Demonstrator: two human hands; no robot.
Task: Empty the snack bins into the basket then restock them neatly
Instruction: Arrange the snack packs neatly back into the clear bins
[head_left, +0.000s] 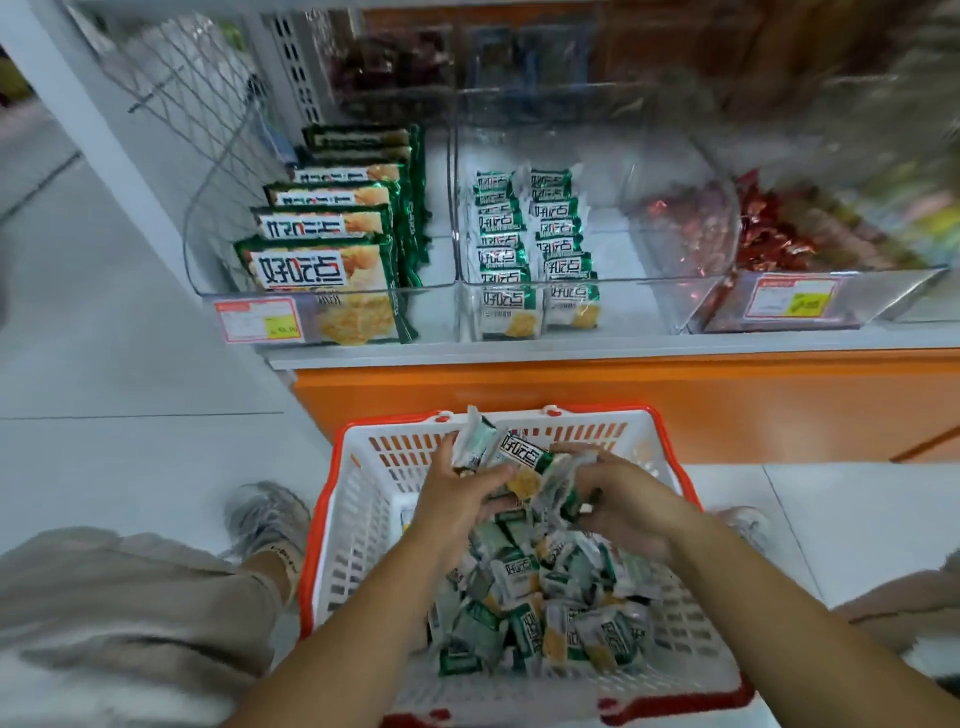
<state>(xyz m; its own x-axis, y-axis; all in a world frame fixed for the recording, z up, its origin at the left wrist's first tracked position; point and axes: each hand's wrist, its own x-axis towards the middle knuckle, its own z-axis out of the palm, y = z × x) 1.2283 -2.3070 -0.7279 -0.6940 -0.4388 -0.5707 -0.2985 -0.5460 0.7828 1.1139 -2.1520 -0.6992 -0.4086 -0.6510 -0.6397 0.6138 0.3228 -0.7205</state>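
Shelf restock: a person bends over the basket (374, 499) at 6 o'clock. The left hand (457, 493) and right hand (618, 499) both clutch a bunch of small packets (522, 460) above the loose heap (545, 597). The packets likely want squaring, labels one way, before they join the middle bin (639, 291) at 12 o'clock. Three front bins show. The middle one holds two rows of roughly seven packets each, and about six large packs (322, 270) stand at 11 o'clock. The heap is too many to count.

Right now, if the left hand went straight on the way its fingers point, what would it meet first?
Probably the far slatted wall of the orange-rimmed white plastic basket, beyond the small green-and-white snack packets that left hand holds; depth is unclear.
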